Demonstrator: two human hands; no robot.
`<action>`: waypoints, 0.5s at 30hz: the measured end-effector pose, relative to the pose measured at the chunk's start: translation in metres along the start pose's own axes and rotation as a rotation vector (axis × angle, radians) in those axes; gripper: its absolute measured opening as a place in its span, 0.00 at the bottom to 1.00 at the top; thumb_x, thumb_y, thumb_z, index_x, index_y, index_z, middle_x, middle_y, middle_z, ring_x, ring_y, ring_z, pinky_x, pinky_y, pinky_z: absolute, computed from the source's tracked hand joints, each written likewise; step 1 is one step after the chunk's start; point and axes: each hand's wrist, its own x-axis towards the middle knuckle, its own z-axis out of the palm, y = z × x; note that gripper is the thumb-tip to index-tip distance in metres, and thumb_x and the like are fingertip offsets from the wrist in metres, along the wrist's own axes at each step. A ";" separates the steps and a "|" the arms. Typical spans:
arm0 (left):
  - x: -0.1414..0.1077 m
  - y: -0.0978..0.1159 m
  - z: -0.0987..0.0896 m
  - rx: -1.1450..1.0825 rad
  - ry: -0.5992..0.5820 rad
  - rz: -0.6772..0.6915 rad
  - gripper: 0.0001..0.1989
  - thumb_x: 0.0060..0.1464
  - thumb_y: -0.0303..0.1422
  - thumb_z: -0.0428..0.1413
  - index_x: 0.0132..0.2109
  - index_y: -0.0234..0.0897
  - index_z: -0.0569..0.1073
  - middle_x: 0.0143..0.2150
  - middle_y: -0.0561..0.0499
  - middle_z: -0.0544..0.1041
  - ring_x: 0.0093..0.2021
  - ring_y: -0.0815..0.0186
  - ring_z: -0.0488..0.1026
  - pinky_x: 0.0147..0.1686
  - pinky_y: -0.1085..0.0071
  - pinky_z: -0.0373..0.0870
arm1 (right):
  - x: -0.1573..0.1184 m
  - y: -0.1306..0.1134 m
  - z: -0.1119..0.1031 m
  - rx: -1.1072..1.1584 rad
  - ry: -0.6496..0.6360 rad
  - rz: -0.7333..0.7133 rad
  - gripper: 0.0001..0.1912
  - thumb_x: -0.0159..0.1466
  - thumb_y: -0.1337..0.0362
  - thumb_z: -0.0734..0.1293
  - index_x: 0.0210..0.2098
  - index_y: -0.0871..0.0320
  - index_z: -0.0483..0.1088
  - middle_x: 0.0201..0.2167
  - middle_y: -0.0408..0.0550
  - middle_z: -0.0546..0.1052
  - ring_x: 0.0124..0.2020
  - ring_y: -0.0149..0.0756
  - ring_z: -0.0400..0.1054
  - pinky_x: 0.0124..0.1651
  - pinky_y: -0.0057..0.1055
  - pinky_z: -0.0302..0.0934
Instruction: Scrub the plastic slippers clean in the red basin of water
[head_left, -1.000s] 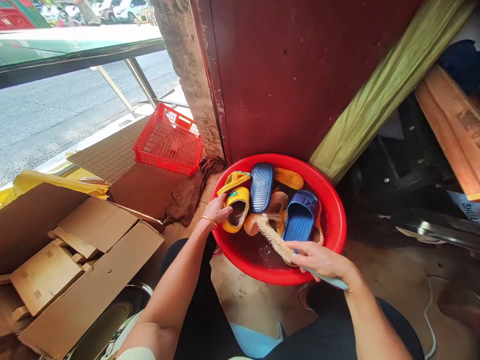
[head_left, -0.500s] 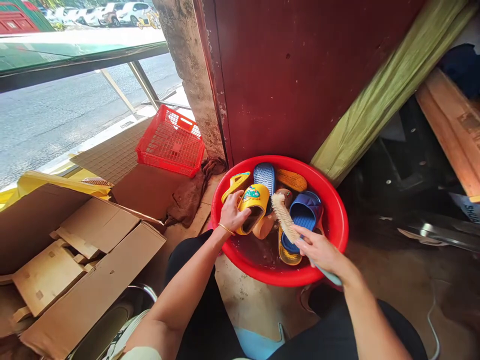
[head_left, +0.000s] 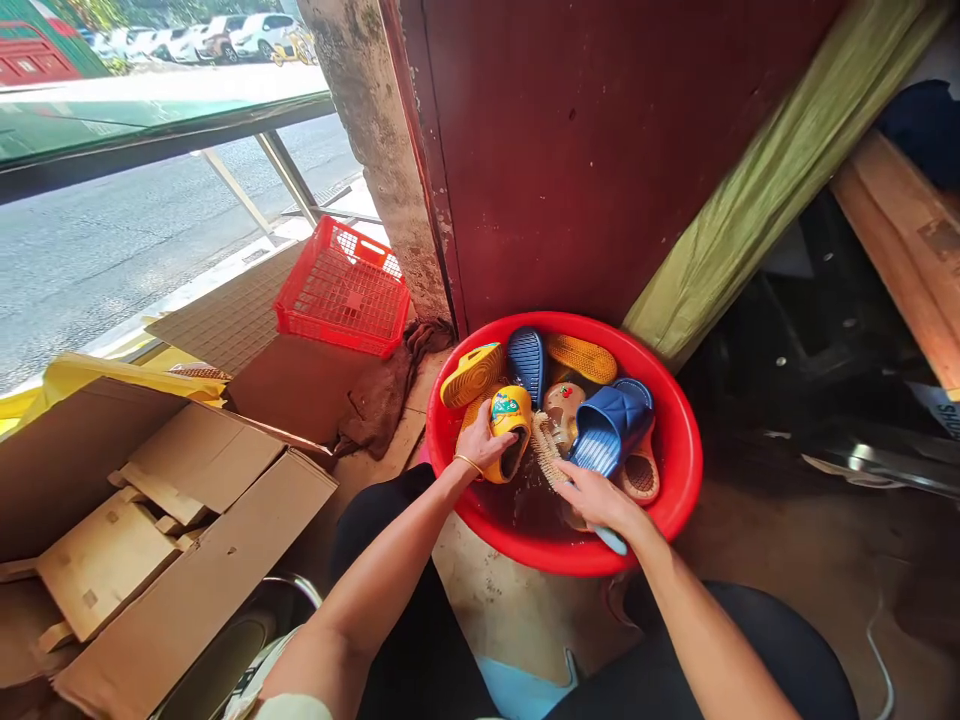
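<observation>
A red plastic basin (head_left: 684,470) holds dark water and several slippers. My left hand (head_left: 481,445) grips a yellow slipper (head_left: 508,412) with a green cartoon figure on its strap, its opening tilted toward me. In my right hand (head_left: 596,496) is a scrubbing brush (head_left: 549,448) with pale bristles and a light blue handle; its head is low beside the yellow slipper. A blue slipper (head_left: 613,415) lies right of the brush, against a tan slipper (head_left: 640,474). Behind are another blue slipper (head_left: 526,362), a beige slipper (head_left: 564,408) and yellow slippers (head_left: 474,374).
Left of the basin are a red plastic crate (head_left: 345,295), a brown cloth (head_left: 379,410) and an open cardboard box (head_left: 202,560) with wooden pieces. A dark red door panel (head_left: 600,160) rises behind the basin, beside a green curtain (head_left: 750,190).
The brush has moved left and down, close to the yellow slipper. The blue slipper at right has shifted up and right. The far-left yellow slipper has turned, showing its sole.
</observation>
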 end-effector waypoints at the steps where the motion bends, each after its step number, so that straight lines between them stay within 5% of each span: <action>1: 0.002 -0.001 0.002 -0.069 0.032 -0.008 0.41 0.48 0.42 0.62 0.67 0.39 0.60 0.56 0.40 0.76 0.55 0.47 0.73 0.54 0.56 0.68 | -0.005 0.000 -0.005 0.031 0.021 -0.009 0.26 0.68 0.61 0.59 0.65 0.54 0.65 0.53 0.51 0.78 0.51 0.42 0.74 0.53 0.36 0.66; 7: 0.003 0.001 0.009 -0.249 0.077 0.040 0.37 0.48 0.38 0.61 0.66 0.41 0.64 0.55 0.45 0.78 0.53 0.51 0.75 0.54 0.57 0.69 | -0.027 -0.007 -0.002 0.053 0.168 -0.134 0.28 0.69 0.60 0.58 0.68 0.51 0.61 0.58 0.48 0.75 0.52 0.41 0.74 0.53 0.33 0.66; 11: -0.002 -0.001 0.017 -0.216 0.036 0.260 0.43 0.44 0.31 0.59 0.70 0.40 0.59 0.61 0.45 0.73 0.60 0.50 0.69 0.62 0.54 0.62 | 0.002 -0.006 0.012 -0.154 0.241 -0.015 0.29 0.70 0.63 0.58 0.70 0.46 0.56 0.51 0.49 0.80 0.46 0.41 0.77 0.46 0.31 0.67; 15: 0.003 -0.008 0.020 -0.347 -0.005 0.279 0.44 0.42 0.28 0.58 0.69 0.40 0.61 0.62 0.47 0.72 0.62 0.51 0.67 0.64 0.55 0.60 | 0.031 0.002 0.008 -0.148 0.316 0.073 0.28 0.71 0.63 0.55 0.70 0.52 0.57 0.45 0.52 0.82 0.42 0.41 0.78 0.43 0.30 0.67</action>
